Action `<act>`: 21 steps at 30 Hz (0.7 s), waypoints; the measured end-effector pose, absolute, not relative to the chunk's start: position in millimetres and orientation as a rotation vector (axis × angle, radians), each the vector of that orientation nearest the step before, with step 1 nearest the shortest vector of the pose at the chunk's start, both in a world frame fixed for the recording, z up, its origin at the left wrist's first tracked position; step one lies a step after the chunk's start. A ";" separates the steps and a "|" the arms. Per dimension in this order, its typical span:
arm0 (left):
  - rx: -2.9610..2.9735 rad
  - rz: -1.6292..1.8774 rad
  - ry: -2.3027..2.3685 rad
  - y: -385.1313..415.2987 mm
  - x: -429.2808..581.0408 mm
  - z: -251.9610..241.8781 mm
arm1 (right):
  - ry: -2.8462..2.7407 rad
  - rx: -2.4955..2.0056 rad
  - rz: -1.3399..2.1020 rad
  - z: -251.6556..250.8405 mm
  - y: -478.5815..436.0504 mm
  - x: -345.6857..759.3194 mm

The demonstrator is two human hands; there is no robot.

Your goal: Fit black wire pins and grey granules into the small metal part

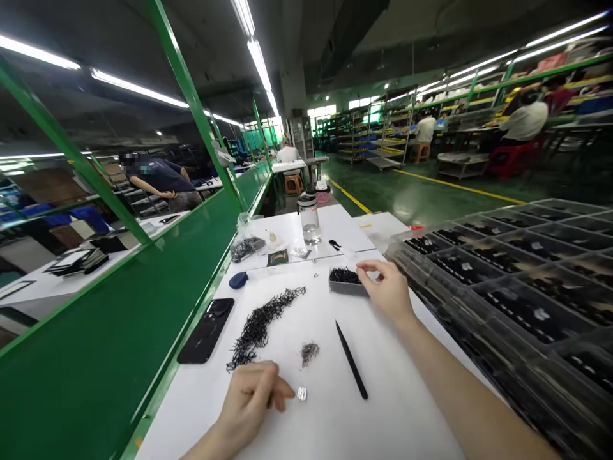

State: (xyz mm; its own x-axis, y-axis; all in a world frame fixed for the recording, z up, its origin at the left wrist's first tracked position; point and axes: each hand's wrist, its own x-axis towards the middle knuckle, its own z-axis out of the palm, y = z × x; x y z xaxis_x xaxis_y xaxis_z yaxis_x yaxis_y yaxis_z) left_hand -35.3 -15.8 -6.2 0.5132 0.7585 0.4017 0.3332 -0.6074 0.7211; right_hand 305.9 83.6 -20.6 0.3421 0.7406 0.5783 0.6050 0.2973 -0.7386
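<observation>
My left hand [251, 393] rests near the front of the white table [325, 421], fingers curled in a pinch beside a tiny silver part [301, 393]; whether it holds anything is unclear. A long pile of small black parts [261, 324] lies just beyond it, with a little heap of tiny grey bits [310, 351] to the right. My right hand [385, 291] reaches forward, fingers closed on the edge of a small grey tray [345, 281] filled with black parts. Black tweezers [351, 359] lie between the hands.
A black phone [207, 329] and a dark blue pebble-shaped object [238, 280] lie at the left, by the green partition [143, 319]. A water bottle [310, 218] and a plastic bag of parts [245, 243] stand farther back. Stacked clear trays [517, 275] fill the right. Other people work at distant benches.
</observation>
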 end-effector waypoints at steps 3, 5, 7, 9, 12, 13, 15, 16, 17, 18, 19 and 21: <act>2.108 0.915 1.008 -10.8 -39.9 7.9 | -1.364 -1.335 0.166 -23.2 83.1 299.6; 2.055 0.840 1.102 0.1 -41.7 21.9 | -1.377 -1.313 0.193 -24.0 82.5 297.1; 1.996 0.747 1.184 18.4 -40.8 36.9 | -1.392 -1.295 0.231 -24.3 81.6 295.0; 1.945 0.727 1.284 45.2 -35.6 50.4 | -1.408 -1.282 0.274 -24.6 80.9 292.5; 1.902 0.704 1.405 100.8 -19.7 65.4 | -1.435 -1.268 0.334 -25.2 79.8 286.8; 1.902 0.694 1.451 122.2 -13.0 68.6 | -1.446 -1.263 0.351 -25.3 79.3 284.4; 1.915 0.654 1.573 165.8 0.8 72.2 | -1.466 -1.247 0.380 -25.1 77.8 279.7; 1.918 0.613 1.653 186.3 7.6 72.6 | -1.476 -1.237 0.394 -24.8 76.9 277.5; 1.919 0.568 1.731 205.1 14.2 72.2 | -1.484 -1.228 0.406 -24.3 76.0 275.5; 1.918 0.529 1.810 221.7 20.6 71.2 | -1.492 -1.218 0.417 -23.7 75.1 273.7; 1.920 0.494 1.880 235.7 26.9 69.7 | -1.498 -1.207 0.426 -23.2 74.3 272.2; 1.943 0.448 1.991 256.1 39.1 66.0 | -1.505 -1.186 0.439 -22.4 73.4 269.9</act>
State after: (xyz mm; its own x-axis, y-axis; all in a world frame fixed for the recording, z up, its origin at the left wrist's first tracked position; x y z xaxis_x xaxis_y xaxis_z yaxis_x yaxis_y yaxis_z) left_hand 39.1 256.1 66.0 -0.0218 0.9997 -0.0114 0.8984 0.0246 0.4385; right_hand 269.9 73.4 -22.4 0.1196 0.8455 0.5204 0.4333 0.4271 -0.7936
